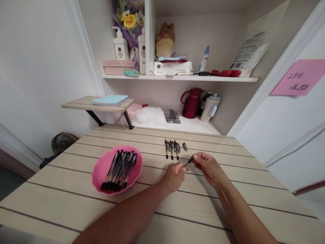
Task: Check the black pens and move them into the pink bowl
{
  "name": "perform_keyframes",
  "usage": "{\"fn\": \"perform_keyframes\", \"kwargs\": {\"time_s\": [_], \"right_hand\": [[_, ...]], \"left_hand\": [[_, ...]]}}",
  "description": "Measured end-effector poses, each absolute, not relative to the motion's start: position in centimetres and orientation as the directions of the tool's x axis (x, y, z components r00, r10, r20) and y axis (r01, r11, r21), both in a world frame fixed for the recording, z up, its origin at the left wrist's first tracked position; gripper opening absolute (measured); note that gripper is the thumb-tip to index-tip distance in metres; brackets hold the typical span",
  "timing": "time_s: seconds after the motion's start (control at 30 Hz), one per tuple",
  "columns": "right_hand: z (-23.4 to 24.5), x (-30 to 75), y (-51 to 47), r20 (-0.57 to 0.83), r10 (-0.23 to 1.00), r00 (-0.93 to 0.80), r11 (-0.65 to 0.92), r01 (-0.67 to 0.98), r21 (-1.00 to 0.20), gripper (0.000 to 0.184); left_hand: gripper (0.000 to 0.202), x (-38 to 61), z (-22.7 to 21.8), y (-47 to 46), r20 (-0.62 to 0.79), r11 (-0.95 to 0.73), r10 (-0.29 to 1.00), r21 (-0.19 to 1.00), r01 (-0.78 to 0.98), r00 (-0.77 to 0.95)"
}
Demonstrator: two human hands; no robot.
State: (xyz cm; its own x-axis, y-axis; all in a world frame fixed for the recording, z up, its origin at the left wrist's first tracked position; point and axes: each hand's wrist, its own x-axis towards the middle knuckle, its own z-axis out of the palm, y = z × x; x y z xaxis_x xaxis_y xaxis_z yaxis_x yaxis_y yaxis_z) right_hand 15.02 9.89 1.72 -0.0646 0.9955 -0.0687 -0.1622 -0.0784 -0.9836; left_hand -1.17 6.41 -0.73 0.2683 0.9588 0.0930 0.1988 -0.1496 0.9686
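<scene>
A black pen is stretched between my two hands above the table. My left hand is closed around its barrel, hiding much of it. My right hand pinches the dark far end between thumb and fingers. Just beyond, three pens lie side by side on the table, with dark clear caps beside them. A single loose cap lies to their right. At the left, a pink bowl with a wavy rim holds several capped pens.
A small raised wooden stand with light blue paper is at the table's back left. Behind the table are a plastic bag, a red jug and a tumbler. A shelf runs above, with bottles and a plush toy.
</scene>
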Motion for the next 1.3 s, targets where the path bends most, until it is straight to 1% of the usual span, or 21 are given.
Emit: {"fn": "perform_keyframes", "kwargs": {"time_s": [0.13, 0.3, 0.43, 0.57, 0.6, 0.73, 0.9, 1.03, 1.1, 1.2, 1.3], "right_hand": [[1.76, 15.16, 9.89, -0.076, 0.986, -0.149, -0.112, -0.247, -0.963, 0.028], [1.60, 15.12, 9.91, -0.097, 0.991, -0.097, -0.119, -0.249, -0.961, 0.019], [1.63, 15.00, 9.86, -0.088, 0.984, -0.153, -0.129, -0.286, -0.950, 0.025], [1.54, 14.88, 9.87, -0.080, 0.995, -0.065, -0.093, -0.240, -0.966, 0.019], [1.54, 14.85, 9.86, -0.083, 0.994, -0.066, -0.096, -0.234, -0.968, 0.019], [1.52, 14.81, 9.82, -0.071, 0.984, -0.165, -0.114, -0.268, -0.957, 0.026], [1.34, 14.90, 9.86, -0.076, 0.992, -0.105, -0.098, -0.226, -0.969, 0.019], [1.40, 14.99, 9.85, -0.071, 0.983, -0.171, -0.117, -0.271, -0.955, 0.027], [1.42, 14.96, 9.85, -0.060, 0.991, -0.122, -0.092, -0.274, -0.957, 0.025], [1.49, 14.85, 9.82, -0.066, 0.997, -0.044, -0.074, -0.232, -0.970, 0.020], [1.61, 14.87, 9.77, -0.069, 0.990, -0.122, -0.097, -0.246, -0.964, 0.022]], "left_hand": [[0.027, -1.18, -0.85, 6.50, 0.108, -0.168, 0.956, 0.963, 0.208, 0.275], [0.027, -1.20, -0.95, 6.52, 0.115, -0.176, 0.954, 0.963, 0.205, 0.278], [0.027, -1.20, -0.94, 6.50, 0.114, -0.176, 0.952, 0.963, 0.206, 0.283], [0.027, -1.15, -1.00, 6.55, 0.108, -0.170, 0.953, 0.964, 0.207, 0.283], [0.027, -1.14, -1.03, 6.57, 0.108, -0.170, 0.954, 0.963, 0.209, 0.280], [0.027, -1.11, -1.06, 6.59, 0.119, -0.183, 0.953, 0.958, 0.219, 0.278], [0.026, -1.14, -0.89, 6.53, 0.134, -0.202, 0.948, 0.954, 0.221, 0.290], [0.027, -1.14, -0.77, 6.48, 0.115, -0.183, 0.953, 0.955, 0.233, 0.278], [0.028, -1.13, -0.76, 6.47, 0.109, -0.178, 0.954, 0.956, 0.233, 0.280], [0.027, -1.13, -0.80, 6.50, 0.115, -0.184, 0.952, 0.956, 0.229, 0.284], [0.027, -1.11, -0.82, 6.53, 0.115, -0.181, 0.953, 0.958, 0.222, 0.281]]}}
